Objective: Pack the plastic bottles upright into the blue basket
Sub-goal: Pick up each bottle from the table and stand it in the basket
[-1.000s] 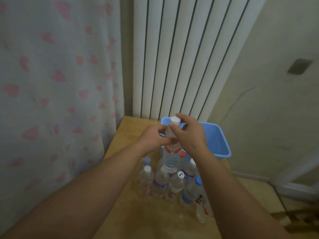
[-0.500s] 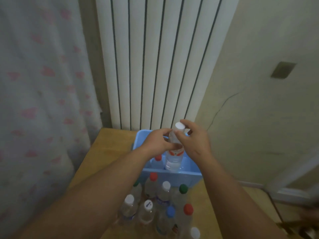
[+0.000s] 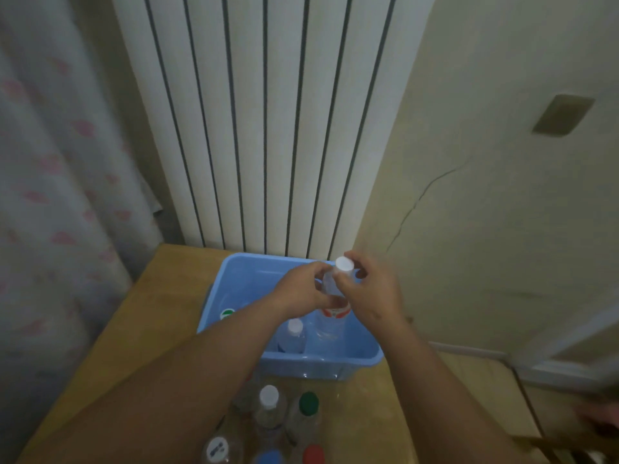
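Note:
A clear plastic bottle [image 3: 331, 321] with a white cap and a red label stands upright inside the blue basket [image 3: 318, 361], toward its right side. My left hand [image 3: 301, 291] and my right hand [image 3: 368, 293] both grip its neck and shoulder from either side. A second white-capped bottle [image 3: 293, 336] stands upright in the basket just left of it. A green-capped bottle [image 3: 227, 313] shows at the basket's left wall, mostly hidden by my left forearm. Several more capped bottles [image 3: 271, 410] stand on the wooden table in front of the basket.
The basket sits at the far end of a wooden table [image 3: 167, 313], against a white ribbed radiator [image 3: 268, 128]. A curtain [image 3: 50, 195] with pink spots hangs at the left. A cream wall [image 3: 502, 195] and floor lie to the right.
The held bottle has gone down into the basket, both hands staying on it. The view has shifted forward, so the basket now sits closer and lower in frame.

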